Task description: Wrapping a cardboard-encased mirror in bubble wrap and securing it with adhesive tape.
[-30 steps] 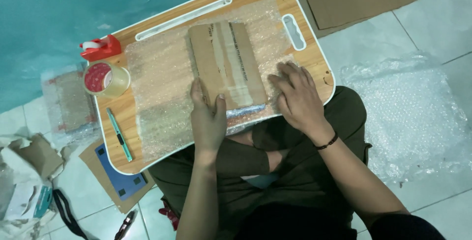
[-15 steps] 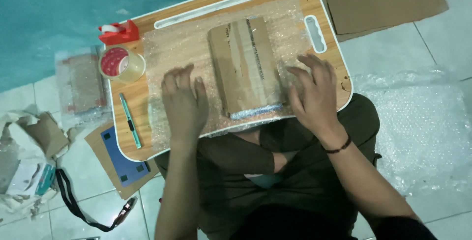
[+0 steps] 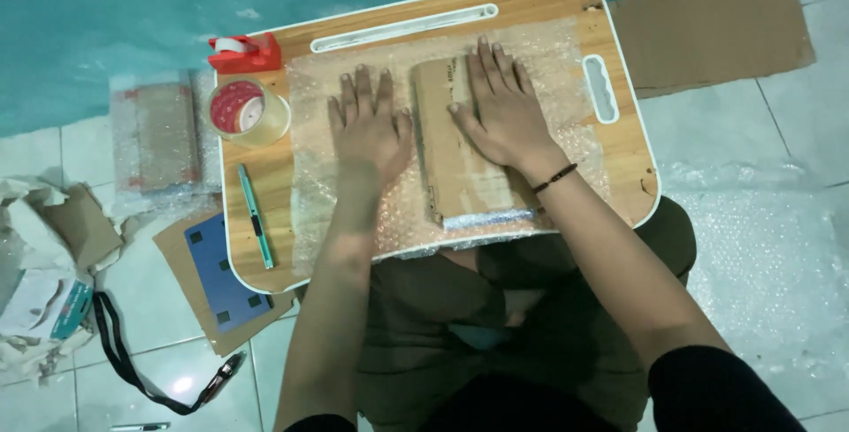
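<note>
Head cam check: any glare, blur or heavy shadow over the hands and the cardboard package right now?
Head view: sharp, no motion blur on the left hand or right hand; lighting even, only soft shadows under the palms; faint sheen on the bubble wrap and the tape roll; a bright glare spot on the floor tile; the cardboard package reads clearly.

Wooden lap tray (image 3: 619,162) with bubble wrap (image 3: 309,175), tape roll (image 3: 250,112), red dispenser (image 3: 243,52), green cutter (image 3: 256,216).

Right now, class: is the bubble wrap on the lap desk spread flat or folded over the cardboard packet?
Spread flat. The bubble wrap lies open under the cardboard packet, whose top is uncovered; the left hand presses the sheet.
</note>
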